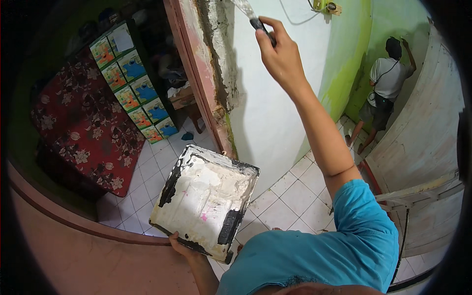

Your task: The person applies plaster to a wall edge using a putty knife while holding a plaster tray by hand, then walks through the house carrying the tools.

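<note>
Raised high, my right hand [278,59] grips the black handle of a putty knife [242,7], whose metal blade reaches out of the top edge beside a cracked, plaster-patched strip [221,59] between the pink door frame [201,86] and the white wall [273,123]. My left hand [179,243] holds a tray [199,191] by its lower left edge, low in front of me. The tray is smeared with white and beige filler, with dark patches along its sides and a small pink spot.
A person [386,83] faces the green wall [413,27] at right, one arm raised. Through the doorway stand a patterned cabinet [132,83] and a red floral upright slab [83,123]. A tiled floor [290,206] lies below; a pale wooden panel [413,142] is at far right.
</note>
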`<state>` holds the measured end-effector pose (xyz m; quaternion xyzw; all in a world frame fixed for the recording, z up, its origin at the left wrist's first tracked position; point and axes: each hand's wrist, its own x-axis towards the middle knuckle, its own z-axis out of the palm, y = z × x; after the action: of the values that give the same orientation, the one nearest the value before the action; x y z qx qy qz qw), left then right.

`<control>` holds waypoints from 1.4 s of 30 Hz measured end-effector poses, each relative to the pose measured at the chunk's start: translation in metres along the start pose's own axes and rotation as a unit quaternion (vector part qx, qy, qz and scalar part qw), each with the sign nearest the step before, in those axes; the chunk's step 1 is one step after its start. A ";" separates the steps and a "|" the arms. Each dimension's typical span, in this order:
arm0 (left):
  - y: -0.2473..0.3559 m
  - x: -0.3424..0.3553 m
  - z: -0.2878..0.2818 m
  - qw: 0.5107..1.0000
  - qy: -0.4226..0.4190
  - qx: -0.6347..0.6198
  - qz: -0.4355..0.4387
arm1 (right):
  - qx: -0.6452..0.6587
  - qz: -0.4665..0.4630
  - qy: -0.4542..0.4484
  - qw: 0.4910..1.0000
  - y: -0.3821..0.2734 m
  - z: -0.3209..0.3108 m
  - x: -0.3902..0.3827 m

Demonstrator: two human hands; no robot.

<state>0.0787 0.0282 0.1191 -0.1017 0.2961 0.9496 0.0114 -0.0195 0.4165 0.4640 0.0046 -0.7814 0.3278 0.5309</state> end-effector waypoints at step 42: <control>-0.022 0.038 -0.009 0.998 0.058 0.034 0.021 | -0.001 0.118 -0.116 0.986 0.116 0.050 -0.201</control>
<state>0.0452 0.0400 0.0918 -0.1502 0.3302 0.9316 -0.0220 -0.0148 0.4127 0.2270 -0.0501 -0.8329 0.3851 0.3942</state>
